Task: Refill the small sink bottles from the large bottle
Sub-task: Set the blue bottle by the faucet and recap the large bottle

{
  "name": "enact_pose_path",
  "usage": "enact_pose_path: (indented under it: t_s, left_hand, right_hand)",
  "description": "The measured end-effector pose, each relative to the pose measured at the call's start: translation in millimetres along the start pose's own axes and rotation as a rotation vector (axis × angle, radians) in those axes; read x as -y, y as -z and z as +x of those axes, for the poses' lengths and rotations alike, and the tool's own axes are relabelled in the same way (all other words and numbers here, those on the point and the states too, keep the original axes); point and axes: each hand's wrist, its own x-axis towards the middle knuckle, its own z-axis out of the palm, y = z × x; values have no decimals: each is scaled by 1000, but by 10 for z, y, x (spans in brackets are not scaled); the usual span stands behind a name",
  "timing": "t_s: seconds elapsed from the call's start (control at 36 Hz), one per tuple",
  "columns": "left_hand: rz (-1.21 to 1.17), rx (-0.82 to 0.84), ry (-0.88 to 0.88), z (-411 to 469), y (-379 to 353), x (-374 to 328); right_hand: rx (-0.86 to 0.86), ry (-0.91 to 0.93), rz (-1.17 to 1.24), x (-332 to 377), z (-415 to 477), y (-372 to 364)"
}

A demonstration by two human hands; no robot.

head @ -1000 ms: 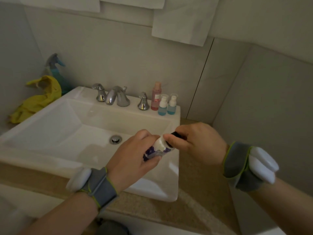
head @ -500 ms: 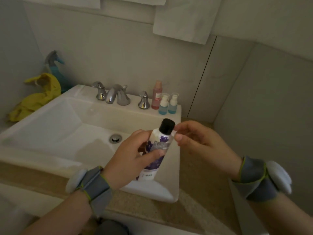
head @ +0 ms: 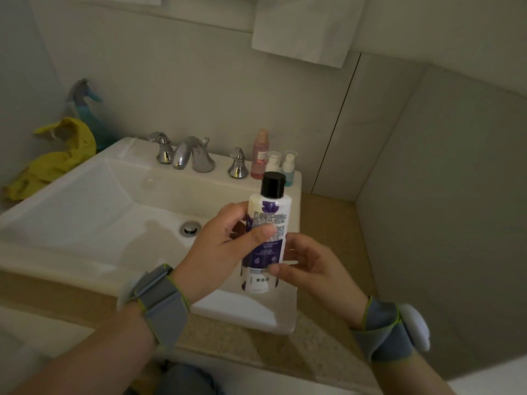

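Note:
I hold the large white bottle [head: 268, 223] with a purple label and black cap upright over the sink's right rim. My left hand [head: 222, 246] grips its middle, thumb across the label. My right hand [head: 308, 266] holds the lower part from the right, fingers curled around it. Two small clear bottles with blue liquid and white caps, one [head: 273, 163] partly behind the large bottle's cap and the other [head: 288, 166] to its right, stand on the sink's back right corner beside a taller pink bottle [head: 260, 158].
The white basin [head: 85, 212] has a chrome faucet [head: 185, 155] with two handles and a drain [head: 188, 228]. A yellow cloth [head: 54, 158] and a blue spray bottle [head: 85, 106] sit at the left. A beige counter [head: 328, 223] runs to the wall at right.
The large bottle went from tilted to upright and higher. My right hand left the black cap and moved down to the bottle's lower body.

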Motion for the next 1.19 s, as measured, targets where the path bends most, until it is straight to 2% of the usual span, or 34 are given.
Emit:
enact_pose_path:
  t_s: [0.25,0.36,0.58,0.72,0.94,1.19]
  left_hand:
    - [-13,36,12,102,47,-29]
    - [1,-41,14,217,131,-34]
    - [38,-111,31,373,169,167]
    - [72,-162,25,583,168,279]
    - [171,-185,25,1079,161,431]
    - [247,-194,49,1378,115,573]
  right_hand:
    - [-16,-2,-105,14,43,123]
    - [-84,4,-91,-61,91,205]
    - [-395,-1,-14,-275,450,546]
    - [-546,9,-72,-382,902,940]
    - [-645,-61,-198,-613,1766,1409]
    - [-631,-50,-252,-704,2373,1544]
